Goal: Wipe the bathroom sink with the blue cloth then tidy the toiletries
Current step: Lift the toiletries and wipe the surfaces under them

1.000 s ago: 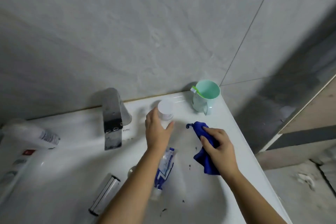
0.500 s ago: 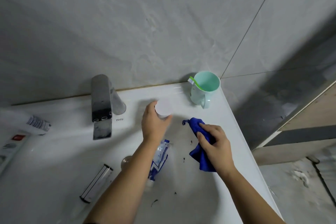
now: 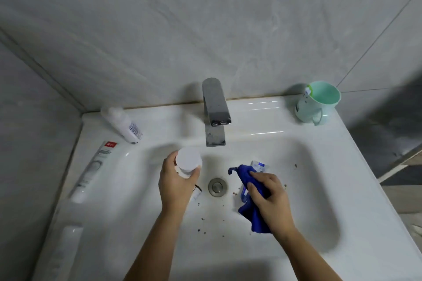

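Sink [image 3: 262, 116]: one white unit with a single basin, one chrome faucet [image 3: 215, 107] at the middle of the back edge and one round metal drain [image 3: 217, 186] in the basin floor.

Hands: two, both over the basin. The left hand [image 3: 173, 187] is curled round one white-capped container [image 3: 189, 162], held upright just left of the drain and below the faucet spout. The right hand [image 3: 269, 198] grips the one blue cloth [image 3: 253, 219], bunched against the basin floor just right of the drain. One end of the cloth pokes out past the fingertips and the other trails under the wrist.

Toiletries counted:
- One blue-and-white tube [image 3: 259, 165] in the basin, mostly covered by the cloth, with only its far end showing.
- One long white tube [image 3: 93, 169] with a red mark, lying along the left edge of the sink.
- One white bottle [image 3: 123, 124] on its side at the back left corner.
- One mint-green cup [image 3: 317, 105] upright at the back right corner, with one toothbrush [image 3: 308, 91] head at its rim.
- One pale object [image 3: 70, 242] near the front left edge, too blurred to identify.
- One small item partly hidden under the left hand, which cannot be identified.

Soiling: several dark specks [image 3: 202, 231] are scattered over the basin floor, mostly in front of and to the right of the drain.
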Motion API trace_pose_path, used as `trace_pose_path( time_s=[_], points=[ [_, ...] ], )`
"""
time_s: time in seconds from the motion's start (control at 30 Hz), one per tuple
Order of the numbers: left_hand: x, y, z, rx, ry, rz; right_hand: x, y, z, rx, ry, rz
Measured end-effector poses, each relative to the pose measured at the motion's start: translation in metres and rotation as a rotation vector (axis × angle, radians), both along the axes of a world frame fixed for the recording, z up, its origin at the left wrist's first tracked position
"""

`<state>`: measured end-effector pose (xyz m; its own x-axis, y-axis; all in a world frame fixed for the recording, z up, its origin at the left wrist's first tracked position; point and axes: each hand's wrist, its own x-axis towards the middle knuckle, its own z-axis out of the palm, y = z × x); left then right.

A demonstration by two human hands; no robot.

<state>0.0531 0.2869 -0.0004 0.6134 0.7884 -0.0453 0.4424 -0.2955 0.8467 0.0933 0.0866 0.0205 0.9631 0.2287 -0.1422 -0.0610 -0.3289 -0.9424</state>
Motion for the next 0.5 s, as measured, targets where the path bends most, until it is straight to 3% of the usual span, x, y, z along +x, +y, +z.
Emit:
trace_pose_path(
  time_s=[0.27,0.5],
  points=[
    [0.048,0.087,0.002,0.068,-0.075,0.012,-0.004,0.034,-0.002,-0.034,-0.036,-0.07],
    [0.068,0.106,-0.017,0.051,-0.076,-0.062,0.003,0.04,0.002,-0.064,-0.058,-0.12]
  ],
)
